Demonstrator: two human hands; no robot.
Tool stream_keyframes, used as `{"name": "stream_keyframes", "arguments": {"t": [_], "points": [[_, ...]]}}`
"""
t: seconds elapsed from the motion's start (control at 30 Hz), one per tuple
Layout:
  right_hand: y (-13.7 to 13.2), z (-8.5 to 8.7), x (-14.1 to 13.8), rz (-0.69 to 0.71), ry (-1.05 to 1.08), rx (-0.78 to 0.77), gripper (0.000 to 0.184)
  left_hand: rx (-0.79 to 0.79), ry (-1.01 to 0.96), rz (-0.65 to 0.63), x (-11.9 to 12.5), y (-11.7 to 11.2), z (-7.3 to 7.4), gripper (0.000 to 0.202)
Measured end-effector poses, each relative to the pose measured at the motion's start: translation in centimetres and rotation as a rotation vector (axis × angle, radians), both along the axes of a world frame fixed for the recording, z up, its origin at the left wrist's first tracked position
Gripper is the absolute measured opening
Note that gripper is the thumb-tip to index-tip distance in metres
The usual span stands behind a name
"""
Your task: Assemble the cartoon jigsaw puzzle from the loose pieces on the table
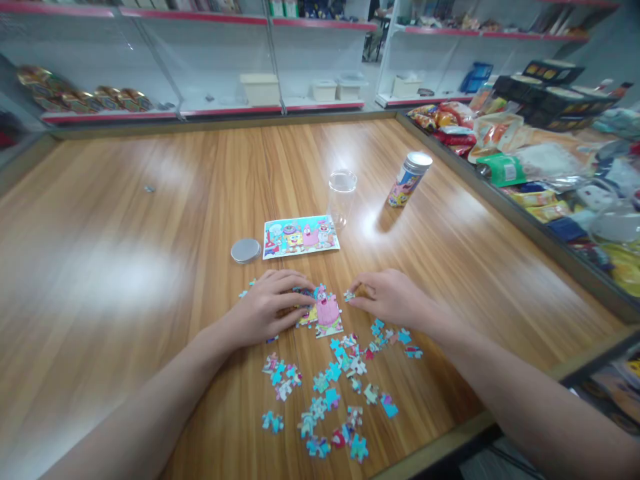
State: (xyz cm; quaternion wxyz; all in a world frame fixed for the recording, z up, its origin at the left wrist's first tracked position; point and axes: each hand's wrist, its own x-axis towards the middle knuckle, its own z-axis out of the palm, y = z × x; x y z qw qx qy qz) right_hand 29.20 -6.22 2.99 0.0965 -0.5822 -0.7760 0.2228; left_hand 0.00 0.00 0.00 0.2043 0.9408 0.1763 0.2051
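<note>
Okay, joined puzzle section [329, 313] is placed near the table's middle, between both hands; a pink figure is shown on its right part, yellow is seen at left, partly hidden by fingers. Left hand [276, 303] is laid palm-down over the section's left part, fingers spread slightly; whether anything is gripped under it can't be told. Right hand [389, 297] is held just right of the section, with a small puzzle piece [349, 295] pinched between thumb and fingertips, apart from the joined part. Loose pieces [333, 371], mostly light blue, are scattered on the near side of the wooden table [125, 280]; a few more are partly covered beside the left hand. Beyond the hands, a picture card [301, 238] is laid flat, with a round silver lid [245, 251] just beside its left end. A clear cylinder [342, 199] is stood at the card's far right corner; contact can't be judged. Farther right, a printed can [409, 180] is stood, silver-topped. Bagged goods [545, 163] are piled past the table's right edge.
</note>
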Motion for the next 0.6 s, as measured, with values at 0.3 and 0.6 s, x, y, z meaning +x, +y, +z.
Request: {"name": "stream_keyframes", "arguments": {"t": [0.3,0.6], "points": [[0.04,0.21,-0.08,-0.034,0.008,-0.023,0.02,0.016,-0.013,0.002,0.06,0.19,-0.18,0.021],[0.02,0.2,0.1,-0.008,0.043,0.007,0.018,0.015,-0.019,0.002,0.04,0.4,-0.43,0.023]]}}
